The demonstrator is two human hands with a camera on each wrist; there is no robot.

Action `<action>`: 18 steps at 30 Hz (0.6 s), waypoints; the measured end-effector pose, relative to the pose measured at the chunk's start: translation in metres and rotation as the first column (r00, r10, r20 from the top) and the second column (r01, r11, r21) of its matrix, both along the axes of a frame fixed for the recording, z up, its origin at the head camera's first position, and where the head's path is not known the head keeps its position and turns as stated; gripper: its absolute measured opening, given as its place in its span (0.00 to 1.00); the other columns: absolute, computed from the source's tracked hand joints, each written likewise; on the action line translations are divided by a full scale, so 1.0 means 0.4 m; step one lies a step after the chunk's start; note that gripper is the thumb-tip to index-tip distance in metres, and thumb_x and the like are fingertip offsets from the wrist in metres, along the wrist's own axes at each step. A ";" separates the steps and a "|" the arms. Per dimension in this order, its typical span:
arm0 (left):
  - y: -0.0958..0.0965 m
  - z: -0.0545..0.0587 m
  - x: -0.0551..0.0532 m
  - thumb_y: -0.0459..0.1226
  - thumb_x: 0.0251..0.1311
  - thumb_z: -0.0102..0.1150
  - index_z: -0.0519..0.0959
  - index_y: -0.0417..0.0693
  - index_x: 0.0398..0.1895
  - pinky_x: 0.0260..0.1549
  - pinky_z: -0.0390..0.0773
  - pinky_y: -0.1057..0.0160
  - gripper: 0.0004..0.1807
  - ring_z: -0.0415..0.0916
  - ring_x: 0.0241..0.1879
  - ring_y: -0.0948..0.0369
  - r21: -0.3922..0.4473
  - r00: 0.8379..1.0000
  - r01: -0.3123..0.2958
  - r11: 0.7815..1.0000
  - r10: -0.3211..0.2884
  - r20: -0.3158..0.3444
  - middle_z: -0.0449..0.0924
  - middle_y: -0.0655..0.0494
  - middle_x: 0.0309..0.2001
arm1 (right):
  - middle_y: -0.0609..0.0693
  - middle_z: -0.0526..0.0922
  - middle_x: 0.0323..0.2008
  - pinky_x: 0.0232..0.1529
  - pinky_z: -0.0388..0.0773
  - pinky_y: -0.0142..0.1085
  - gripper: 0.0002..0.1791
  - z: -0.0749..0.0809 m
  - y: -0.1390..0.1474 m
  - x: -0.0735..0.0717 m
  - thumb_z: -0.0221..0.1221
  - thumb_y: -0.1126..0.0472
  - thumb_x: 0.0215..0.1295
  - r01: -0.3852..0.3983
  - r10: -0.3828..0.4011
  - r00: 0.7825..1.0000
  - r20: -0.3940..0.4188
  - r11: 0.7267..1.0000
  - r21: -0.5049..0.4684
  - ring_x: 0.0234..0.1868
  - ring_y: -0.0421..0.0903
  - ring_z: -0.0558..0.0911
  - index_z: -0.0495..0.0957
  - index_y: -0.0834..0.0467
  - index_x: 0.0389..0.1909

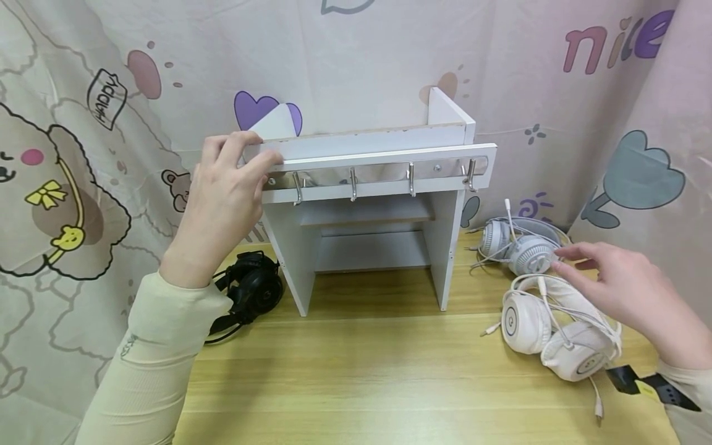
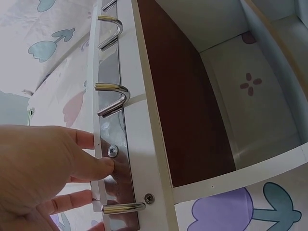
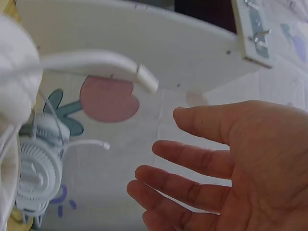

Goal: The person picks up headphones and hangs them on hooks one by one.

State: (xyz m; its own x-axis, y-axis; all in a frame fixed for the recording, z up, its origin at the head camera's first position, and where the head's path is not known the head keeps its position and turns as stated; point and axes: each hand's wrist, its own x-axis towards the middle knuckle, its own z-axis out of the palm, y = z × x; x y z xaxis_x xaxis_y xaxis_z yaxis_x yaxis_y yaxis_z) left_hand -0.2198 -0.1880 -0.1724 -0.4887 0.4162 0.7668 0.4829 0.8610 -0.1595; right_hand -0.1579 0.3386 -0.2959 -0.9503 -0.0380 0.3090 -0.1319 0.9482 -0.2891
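A white desk shelf [image 1: 445,241] stands on the wooden table, with a hook rail [image 1: 384,173] across its upper front. The rail is a white board with a shiny metal strip and several silver hooks. My left hand [image 1: 225,191] grips the rail's left end; in the left wrist view its thumb [image 2: 103,166] presses on the metal strip beside a screw, and the other fingers reach behind the board. My right hand [image 1: 628,287] hovers with fingers apart over a white headset [image 1: 525,324], holding nothing. Behind that lies a pale grey headset [image 1: 531,254].
A black headset [image 1: 261,290] lies left of the shelf, partly behind my left forearm. Loose cable plugs [image 1: 599,411] lie around the white headset. A printed curtain [image 1: 361,62] hangs close behind and on both sides. The wooden tabletop [image 1: 361,371] extends in front of the shelf.
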 end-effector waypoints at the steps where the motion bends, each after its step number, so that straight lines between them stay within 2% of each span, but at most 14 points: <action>1: 0.000 0.000 0.001 0.21 0.68 0.58 0.82 0.49 0.54 0.44 0.77 0.31 0.19 0.68 0.61 0.35 -0.001 1.000 -0.003 1.000 0.003 0.000 0.76 0.38 0.66 | 0.68 0.90 0.51 0.26 0.72 0.43 0.24 0.003 0.008 -0.006 0.61 0.42 0.77 0.005 -0.005 1.000 0.008 1.000 0.002 0.41 0.66 0.88 0.85 0.57 0.59; 8: -0.004 -0.001 0.000 0.20 0.68 0.55 0.82 0.49 0.55 0.43 0.77 0.32 0.20 0.68 0.61 0.35 -0.001 1.000 -0.009 1.000 0.009 -0.007 0.75 0.38 0.66 | 0.69 0.89 0.52 0.37 0.77 0.60 0.25 -0.001 0.072 -0.068 0.59 0.44 0.79 0.032 -0.032 0.999 0.044 0.999 -0.017 0.48 0.72 0.88 0.84 0.63 0.57; 13: -0.004 -0.003 -0.003 0.18 0.64 0.55 0.82 0.49 0.55 0.41 0.77 0.32 0.23 0.68 0.61 0.35 -0.007 1.000 -0.007 1.000 0.007 -0.017 0.75 0.38 0.65 | 0.71 0.87 0.53 0.40 0.78 0.59 0.27 -0.020 0.116 -0.115 0.56 0.43 0.81 0.062 -0.058 0.995 0.080 0.997 -0.048 0.51 0.74 0.86 0.82 0.65 0.58; 18: -0.001 -0.004 -0.002 0.15 0.58 0.53 0.81 0.49 0.54 0.39 0.77 0.33 0.27 0.68 0.60 0.35 -0.008 1.000 -0.005 1.000 0.004 -0.018 0.75 0.39 0.65 | 0.73 0.86 0.53 0.40 0.79 0.58 0.27 -0.026 0.152 -0.151 0.55 0.45 0.82 0.057 -0.051 0.993 0.109 0.997 -0.052 0.51 0.76 0.84 0.81 0.67 0.58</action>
